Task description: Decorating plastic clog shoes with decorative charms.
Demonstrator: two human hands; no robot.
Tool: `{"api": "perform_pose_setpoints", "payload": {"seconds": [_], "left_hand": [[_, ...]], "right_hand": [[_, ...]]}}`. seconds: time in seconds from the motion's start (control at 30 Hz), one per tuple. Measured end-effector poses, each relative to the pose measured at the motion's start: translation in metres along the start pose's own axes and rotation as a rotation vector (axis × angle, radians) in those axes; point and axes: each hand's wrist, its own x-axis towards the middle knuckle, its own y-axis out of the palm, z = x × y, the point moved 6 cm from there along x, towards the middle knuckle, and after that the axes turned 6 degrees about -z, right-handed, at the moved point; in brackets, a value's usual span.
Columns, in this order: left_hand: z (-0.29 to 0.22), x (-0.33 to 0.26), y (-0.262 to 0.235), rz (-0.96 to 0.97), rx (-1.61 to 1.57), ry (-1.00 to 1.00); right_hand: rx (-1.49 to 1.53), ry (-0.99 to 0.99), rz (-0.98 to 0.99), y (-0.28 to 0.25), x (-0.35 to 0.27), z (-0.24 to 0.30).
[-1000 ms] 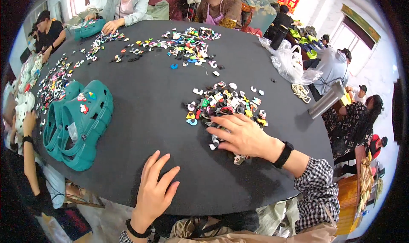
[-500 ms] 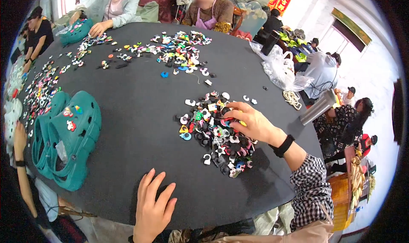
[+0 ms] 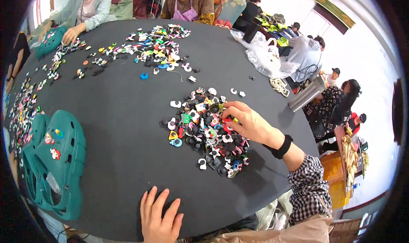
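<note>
Two hands: both are showing in the head view, coming in from the near edge of the dark round table [image 3: 128,128].
Right hand: the right hand [image 3: 249,122] is reaching into the right side of the charm pile [image 3: 206,132], fingers curled down onto the pieces. It's probably pinching a small charm at the fingertips [image 3: 230,117], but they're too tiny to tell which one, so I can't call the grip for sure.
Left hand: the left hand [image 3: 158,217] is lying flat on the table's near edge, fingers spread, holding nothing, well apart from the pile.
Charm pile: it's sitting right of the table's centre, a heap of small shoe charms in black, white, red, green and yellow.
Clogs: a pair of teal clogs [image 3: 55,162] is resting at the near left, with a few charms already on top.
Far side: more loose charms [image 3: 157,51] are scattered across the far part of the table, where other people are sitting.
Wrist: a black band [image 3: 282,146] is sitting above a checked sleeve [image 3: 309,187].
</note>
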Motion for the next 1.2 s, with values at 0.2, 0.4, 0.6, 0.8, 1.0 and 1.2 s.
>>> {"api": "perform_pose_setpoints", "payload": {"seconds": [0.2, 0.4, 0.6, 0.8, 1.0, 1.2], "left_hand": [[-0.015, 0.008, -0.012, -0.047, -0.031, 0.085], [-0.018, 0.013, -0.013, -0.009, -0.029, 0.108], [-0.024, 0.013, -0.015, 0.007, 0.007, 0.078], [-0.023, 0.011, -0.017, -0.008, 0.025, 0.066], [-0.026, 0.014, -0.009, 0.020, 0.057, 0.090], [-0.018, 0.020, 0.008, 0.008, 0.158, 0.105]], "right_hand": [[0.037, 0.015, -0.014, -0.001, -0.008, 0.018], [0.053, -0.044, -0.122, 0.013, 0.008, 0.038], [0.092, -0.209, -0.120, 0.028, 0.023, 0.059], [0.059, -0.302, -0.034, 0.012, -0.002, 0.080], [-0.008, -0.121, -0.136, -0.036, -0.063, 0.049], [-0.135, 0.176, -0.338, -0.118, -0.155, 0.001]]}}
